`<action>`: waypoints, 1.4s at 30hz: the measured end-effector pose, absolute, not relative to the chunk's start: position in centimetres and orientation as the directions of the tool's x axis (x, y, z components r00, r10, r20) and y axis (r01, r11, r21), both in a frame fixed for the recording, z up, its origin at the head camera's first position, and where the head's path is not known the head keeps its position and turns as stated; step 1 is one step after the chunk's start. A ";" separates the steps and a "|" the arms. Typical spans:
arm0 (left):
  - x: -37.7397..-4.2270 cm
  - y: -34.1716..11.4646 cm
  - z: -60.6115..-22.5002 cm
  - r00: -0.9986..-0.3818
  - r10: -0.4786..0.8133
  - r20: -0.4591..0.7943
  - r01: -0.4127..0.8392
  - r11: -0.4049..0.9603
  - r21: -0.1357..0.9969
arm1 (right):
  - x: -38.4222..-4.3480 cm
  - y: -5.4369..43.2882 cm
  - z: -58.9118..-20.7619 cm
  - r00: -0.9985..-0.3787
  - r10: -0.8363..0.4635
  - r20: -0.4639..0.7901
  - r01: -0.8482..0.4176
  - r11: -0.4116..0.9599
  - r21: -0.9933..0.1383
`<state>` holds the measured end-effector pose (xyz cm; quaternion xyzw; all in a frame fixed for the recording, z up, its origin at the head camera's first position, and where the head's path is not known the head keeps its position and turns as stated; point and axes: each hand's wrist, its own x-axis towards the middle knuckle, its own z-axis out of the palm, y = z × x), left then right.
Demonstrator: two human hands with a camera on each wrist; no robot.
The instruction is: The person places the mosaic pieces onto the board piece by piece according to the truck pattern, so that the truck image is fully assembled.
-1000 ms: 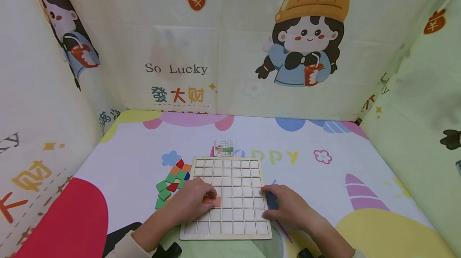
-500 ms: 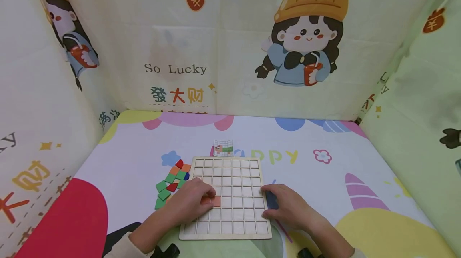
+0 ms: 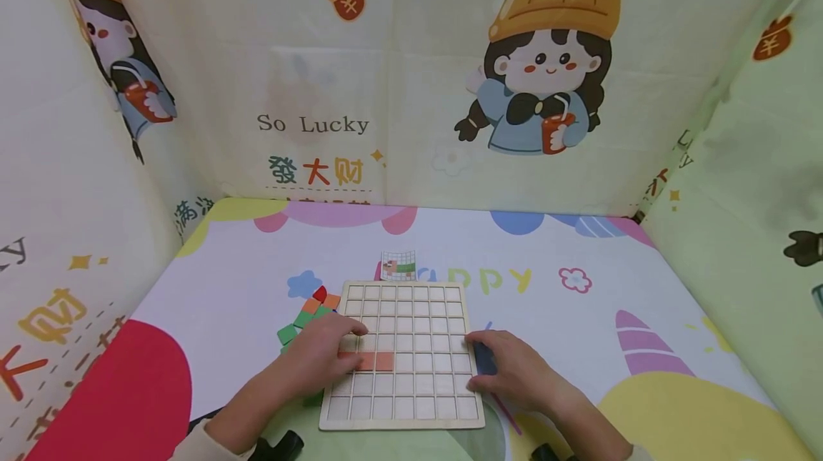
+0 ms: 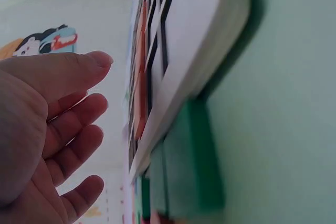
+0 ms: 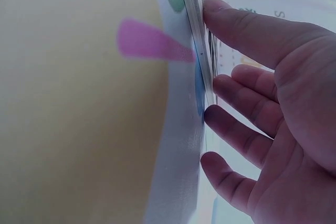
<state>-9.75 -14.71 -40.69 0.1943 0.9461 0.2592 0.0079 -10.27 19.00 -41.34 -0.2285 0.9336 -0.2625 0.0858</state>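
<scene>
A wooden grid board (image 3: 401, 425) lies flat in front of me. Salmon-orange square tiles (image 3: 383, 362) fill neighbouring cells in one row toward its left side, partly covered by my left hand. That left hand (image 3: 321, 352) hovers over the board's left part, holding nothing. In the left wrist view its thumb and fingers (image 4: 79, 111) are loosely bent and apart. My right hand (image 3: 517, 368) rests at the board's right edge, its thumb and fingertips touching the rim. Loose green tiles (image 3: 304, 319) lie left of the board, partly hidden behind my left hand.
Orange tiles (image 3: 331, 301) and a red rounded piece (image 3: 320, 294) lie beside the board's upper left corner. A small printed grid card (image 3: 398, 266) is just beyond the far edge. Patterned cloth walls (image 3: 411, 89) surround the table on three sides.
My left hand has drawn back to the left, off the salmon-orange tiles, uncovering more of their row and covering more of the loose tiles. The right hand has stayed put.
</scene>
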 end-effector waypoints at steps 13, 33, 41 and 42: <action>-10.2 -18.3 -39.3 -0.956 0.283 0.079 0.282 0.810 0.515 | -10.4 19.0 -41.5 -0.880 -0.474 -0.035 -0.389 0.762 -0.518; -11.0 -21.9 -38.4 -0.989 0.151 -0.007 0.129 0.866 0.483 | -10.4 18.9 -41.4 -0.881 -0.472 -0.031 -0.390 0.762 -0.518; -11.6 -22.7 -39.0 -0.991 0.137 -0.006 0.115 0.853 0.510 | -10.4 18.9 -41.4 -0.882 -0.470 -0.036 -0.382 0.757 -0.530; -11.6 -22.7 -39.0 -0.990 0.138 -0.007 0.115 0.853 0.509 | -10.4 18.9 -41.4 -0.882 -0.470 -0.036 -0.382 0.757 -0.530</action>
